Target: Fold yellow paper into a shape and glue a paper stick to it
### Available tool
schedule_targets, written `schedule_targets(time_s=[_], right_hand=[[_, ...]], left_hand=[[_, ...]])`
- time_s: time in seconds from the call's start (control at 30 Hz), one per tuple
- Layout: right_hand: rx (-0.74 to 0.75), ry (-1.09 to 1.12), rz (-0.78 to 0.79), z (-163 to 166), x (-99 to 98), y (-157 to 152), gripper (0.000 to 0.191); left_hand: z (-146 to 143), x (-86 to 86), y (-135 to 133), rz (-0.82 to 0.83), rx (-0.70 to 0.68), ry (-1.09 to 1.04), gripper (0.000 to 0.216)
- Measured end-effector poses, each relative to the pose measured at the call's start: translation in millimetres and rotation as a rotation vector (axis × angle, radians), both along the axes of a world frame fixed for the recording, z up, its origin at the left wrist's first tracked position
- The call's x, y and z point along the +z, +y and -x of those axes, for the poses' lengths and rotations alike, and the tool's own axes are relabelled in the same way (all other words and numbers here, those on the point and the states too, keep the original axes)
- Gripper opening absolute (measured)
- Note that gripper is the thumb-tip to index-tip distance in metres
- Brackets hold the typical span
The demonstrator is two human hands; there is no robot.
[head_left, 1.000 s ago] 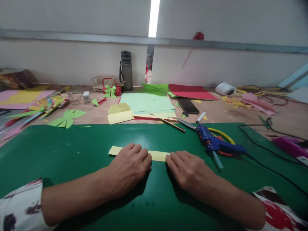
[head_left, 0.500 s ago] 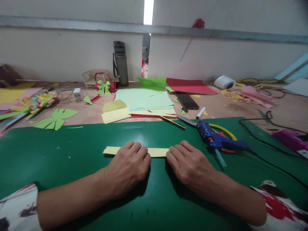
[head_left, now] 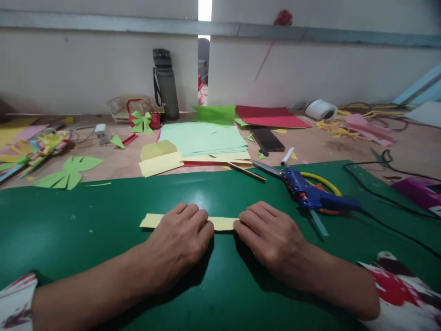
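A narrow pale yellow paper strip (head_left: 223, 224) lies crosswise on the green mat (head_left: 220, 276). My left hand (head_left: 184, 243) is closed over its left-middle part, and a short end sticks out beyond the knuckles. At the strip's right end, my right hand (head_left: 267, 236) is closed on the paper with fingers curled under. Between the two hands a short stretch of strip shows. The fingertips and thumbs of both hands are mostly hidden. A blue glue gun (head_left: 306, 191) rests right of my right hand, on top of yellow-handled scissors (head_left: 329, 184).
Behind the mat lie light green sheets (head_left: 210, 138), red paper (head_left: 272, 116), a phone (head_left: 267, 139) and a pencil (head_left: 247, 172). A dark bottle (head_left: 167, 89) stands by the wall. Green paper leaves (head_left: 70, 172) lie left. The glue gun's black cord (head_left: 396, 227) crosses the right side.
The view has shifted slightly. Both hands stay closed on the paper strip, and the gap between them looks about the same.
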State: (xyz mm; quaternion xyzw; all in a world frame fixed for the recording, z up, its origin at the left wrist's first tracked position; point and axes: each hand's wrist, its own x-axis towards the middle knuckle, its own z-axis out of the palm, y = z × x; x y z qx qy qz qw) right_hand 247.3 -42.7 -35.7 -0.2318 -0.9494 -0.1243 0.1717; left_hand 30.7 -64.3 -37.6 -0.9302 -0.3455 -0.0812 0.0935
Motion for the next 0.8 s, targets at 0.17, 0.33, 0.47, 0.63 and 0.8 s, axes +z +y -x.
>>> schedule_targets(time_s=[0.17,0.33,0.47,0.63,0.8], right_hand=[[-0.126,0.122,0.214,-6.6,-6.5,-1.0,0.028],[-0.176,0.231,0.437,-11.8,-6.0,3.5,0.022],[-0.259,0.24,0.552,-11.9,-1.2,5.1,0.02],[-0.3,0.231,0.556,-9.9,2.0,4.5,0.022],[-0.342,0.206,0.505,-7.7,0.8,6.5,0.022]], left_hand=[[3.0,-4.0,-5.8,0.052,0.037,-0.106,0.021],[4.5,-6.7,-6.1,0.131,0.135,-0.225,0.027],[6.1,-6.6,-0.2,0.238,0.211,-0.338,0.03],[6.6,-3.9,2.5,0.294,0.271,-0.379,0.033],[5.2,-0.8,7.4,0.253,0.319,-0.33,0.035]])
